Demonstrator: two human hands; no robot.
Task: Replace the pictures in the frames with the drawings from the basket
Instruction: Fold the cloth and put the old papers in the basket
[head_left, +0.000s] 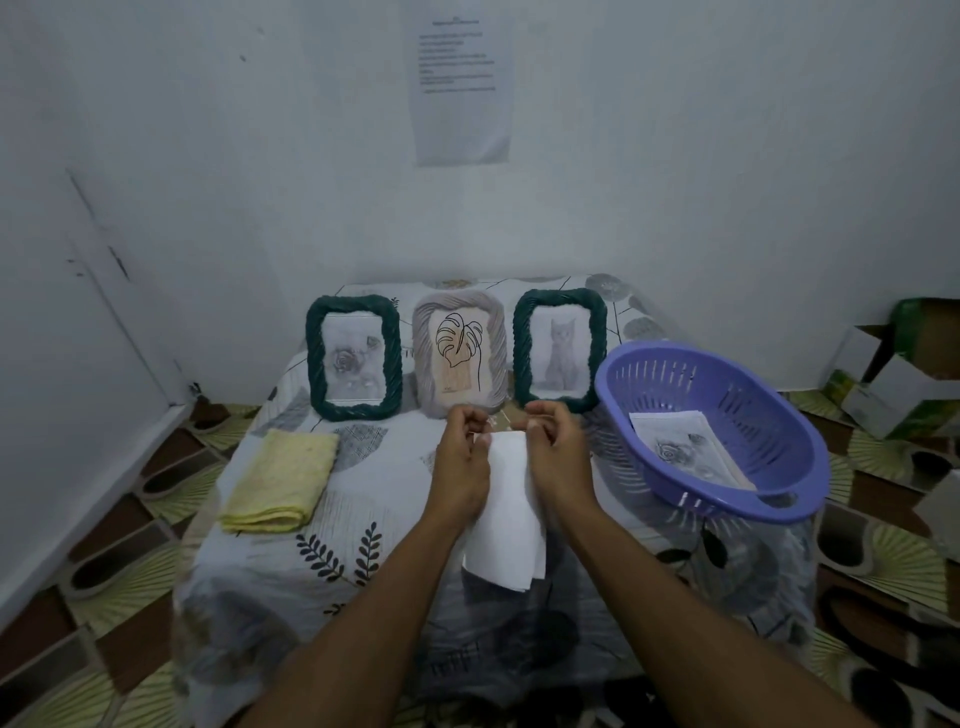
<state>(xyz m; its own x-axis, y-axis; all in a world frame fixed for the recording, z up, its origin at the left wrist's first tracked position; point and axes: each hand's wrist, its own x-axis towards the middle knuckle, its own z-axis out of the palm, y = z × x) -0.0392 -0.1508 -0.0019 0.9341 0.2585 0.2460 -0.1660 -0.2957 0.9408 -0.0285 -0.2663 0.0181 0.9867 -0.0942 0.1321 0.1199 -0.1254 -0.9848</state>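
Table (270, 582) under a leaf-print cloth fills my view, left to right: folded yellow cloth (283, 480) lies flat at the left edge, well apart from everything else. Behind it stands a dark green rope-twist frame (354, 357) with a grey rose picture, then a pale grey twisted frame (459, 353) holding a black line-art leaf on beige, then a second dark green rope-twist frame (560, 351) with a grey cat drawing; all three upright in a row near the wall. In front of the middle frame I see both hands meeting over white paper sheets (506, 519): left hand (462, 470) pinches the top left edge, right hand (556, 457) pinches the top right edge, fingers curled shut on the paper, sheets hanging down toward me, plain side showing. I cannot tell how many sheets. At right, a purple slotted plastic basket (753, 415) sits tilted on the table edge with a rose drawing (680, 447) lying inside. Printed white notice (460, 83) is on the wall above.
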